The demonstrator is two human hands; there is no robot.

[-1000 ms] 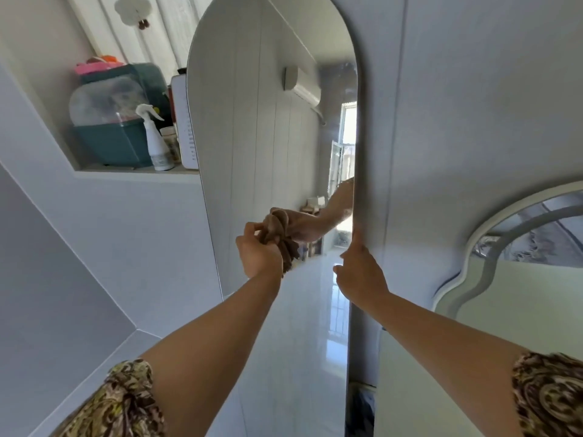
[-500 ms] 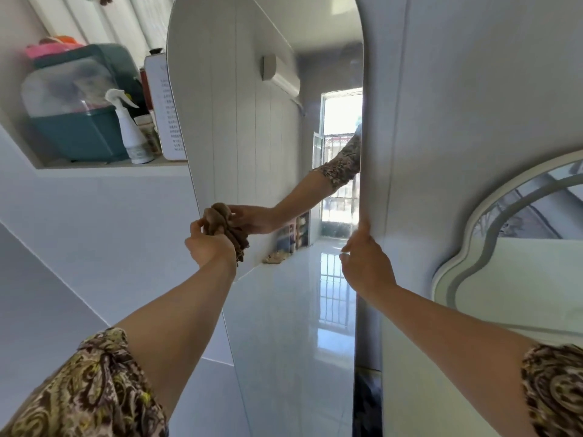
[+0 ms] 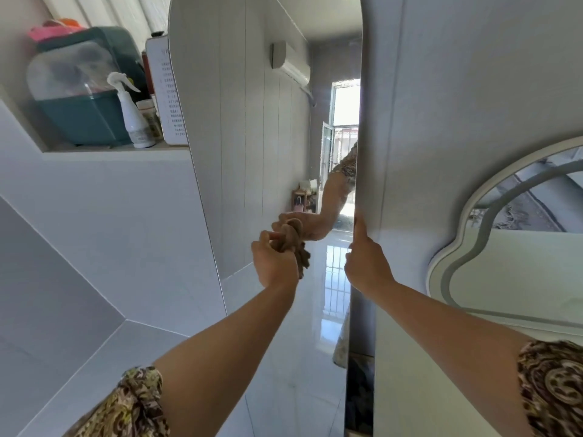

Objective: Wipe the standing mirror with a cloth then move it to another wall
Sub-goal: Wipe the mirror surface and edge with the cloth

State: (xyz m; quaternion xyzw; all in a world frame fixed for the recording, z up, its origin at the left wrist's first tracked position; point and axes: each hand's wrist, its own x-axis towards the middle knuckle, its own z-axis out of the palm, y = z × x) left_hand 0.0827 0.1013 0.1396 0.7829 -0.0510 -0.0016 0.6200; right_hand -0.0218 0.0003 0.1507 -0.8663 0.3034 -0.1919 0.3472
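Observation:
The tall arched standing mirror [image 3: 252,121] leans against the grey wall in front of me and reflects a panelled wall, an air conditioner, a bright doorway and a glossy floor. My left hand [image 3: 273,263] presses a bunched brown cloth [image 3: 291,244] against the glass at about mid-height, right of centre. My right hand [image 3: 367,264] grips the mirror's right edge at nearly the same height, fingers wrapped round it. The mirror's top and foot are out of frame.
A wall niche at upper left holds a teal container with a clear lid [image 3: 80,89], a white spray bottle [image 3: 131,115] and a white printed board [image 3: 165,93]. A second, wavy-framed mirror [image 3: 467,234] hangs on the right wall. Pale tiled wall spreads lower left.
My left hand swept the cloth from the mirror's middle to its left edge, then back to right of centre. My right hand has kept its hold on the right edge.

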